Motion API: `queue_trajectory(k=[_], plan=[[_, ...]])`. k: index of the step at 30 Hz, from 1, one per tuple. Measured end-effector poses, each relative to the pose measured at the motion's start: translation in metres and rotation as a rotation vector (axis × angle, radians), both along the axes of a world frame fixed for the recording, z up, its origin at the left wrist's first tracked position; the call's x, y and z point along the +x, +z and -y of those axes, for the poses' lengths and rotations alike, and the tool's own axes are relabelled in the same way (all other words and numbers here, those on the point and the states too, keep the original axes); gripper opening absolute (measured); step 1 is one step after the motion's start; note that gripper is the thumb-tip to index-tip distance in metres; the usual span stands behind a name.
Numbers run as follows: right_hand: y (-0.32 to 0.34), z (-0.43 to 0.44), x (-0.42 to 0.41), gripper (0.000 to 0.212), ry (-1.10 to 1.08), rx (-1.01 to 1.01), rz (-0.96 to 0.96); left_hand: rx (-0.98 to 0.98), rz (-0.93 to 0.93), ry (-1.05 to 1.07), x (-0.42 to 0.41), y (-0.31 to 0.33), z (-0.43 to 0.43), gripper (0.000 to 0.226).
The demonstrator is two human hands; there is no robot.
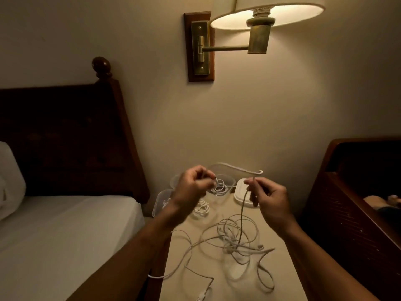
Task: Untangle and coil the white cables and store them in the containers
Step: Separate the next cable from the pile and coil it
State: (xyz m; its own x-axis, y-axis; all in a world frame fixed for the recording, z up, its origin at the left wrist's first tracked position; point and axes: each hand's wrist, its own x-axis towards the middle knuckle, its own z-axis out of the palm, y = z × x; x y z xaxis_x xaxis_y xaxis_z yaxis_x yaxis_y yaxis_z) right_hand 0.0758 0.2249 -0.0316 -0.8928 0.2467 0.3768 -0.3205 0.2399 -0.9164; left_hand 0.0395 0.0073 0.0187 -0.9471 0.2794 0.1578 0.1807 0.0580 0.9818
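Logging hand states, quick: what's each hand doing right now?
Left hand: pinching a white cable end.
Right hand: pinching a cable strand hanging to the tangle.

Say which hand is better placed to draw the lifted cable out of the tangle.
Right, probably: the right hand pinches the strand that hangs straight into the tangle; the left hand pinches only a connector end.

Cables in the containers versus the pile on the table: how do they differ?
The stored cables are wound into tight coils inside the containers; the pile sprawls in loose tangled loops over the table. A pile strand rises to the right hand; the stored cables lie flat. Both are white.
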Motion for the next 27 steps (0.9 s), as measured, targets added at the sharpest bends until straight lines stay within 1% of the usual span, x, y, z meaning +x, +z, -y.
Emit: queue_trajectory(k=[2,4,7,9,10,11,12,13,15,16,17,19,20,21,23,24,25,27], plan=[[0.018,0.006,-0.001,0.016,0.029,0.02,-0.031,-0.164,-0.013,-0.071,0.009,-0.02,-0.017,0.017],[0.031,0.014,-0.001,0.016,0.057,-0.006,-0.078,-0.243,-0.075,-0.069,0.012,-0.031,-0.035,0.023],[0.041,0.025,0.001,0.016,0.042,-0.118,-0.137,-0.183,-0.083,-0.063,0.009,-0.031,-0.051,0.017],[0.04,0.03,0.002,0.016,-0.028,-0.177,-0.179,-0.167,-0.088,-0.058,0.005,-0.026,-0.056,0.018],[0.035,0.032,0.003,0.016,-0.08,-0.198,-0.19,-0.135,-0.068,-0.049,0.005,-0.022,-0.057,0.021],[0.028,0.033,0.003,0.022,-0.129,-0.205,-0.177,-0.062,-0.031,-0.042,0.006,-0.017,-0.058,0.023],[0.018,0.035,0.005,0.028,-0.148,-0.206,-0.137,0.039,0.018,-0.041,0.006,-0.011,-0.059,0.024],[0.007,0.04,0.008,0.03,-0.119,-0.209,-0.066,0.137,0.07,-0.039,0.005,-0.006,-0.058,0.025],[-0.02,0.051,0.015,0.016,0.018,-0.121,0.061,0.277,0.141,-0.05,0.002,0.004,-0.057,0.025],[-0.033,0.056,0.019,0.013,0.064,-0.033,0.084,0.306,0.144,-0.052,0.0,0.007,-0.055,0.024],[-0.044,0.058,0.02,0.014,0.079,0.047,0.081,0.317,0.132,-0.051,-0.002,0.008,-0.053,0.024],[-0.061,0.053,0.018,0.022,0.053,0.176,0.062,0.324,0.097,-0.046,-0.005,0.013,-0.044,0.025],[-0.066,0.047,0.015,0.025,0.046,0.237,0.069,0.365,0.094,-0.035,-0.006,0.018,-0.039,0.025],[-0.071,0.041,0.013,0.026,0.052,0.299,0.087,0.442,0.111,-0.023,-0.007,0.025,-0.033,0.024],[-0.079,0.03,0.012,0.024,0.059,0.422,0.144,0.655,0.184,-0.005,-0.011,0.044,-0.021,0.02],[-0.082,0.025,0.012,0.024,0.054,0.446,0.162,0.728,0.196,0.013,-0.014,0.053,-0.014,0.019],[-0.084,0.02,0.011,0.024,0.052,0.438,0.168,0.762,0.182,0.036,-0.017,0.061,-0.006,0.02],[-0.08,0.013,0.009,0.024,0.055,0.373,0.163,0.758,0.108,0.11,-0.02,0.066,0.007,0.023]])
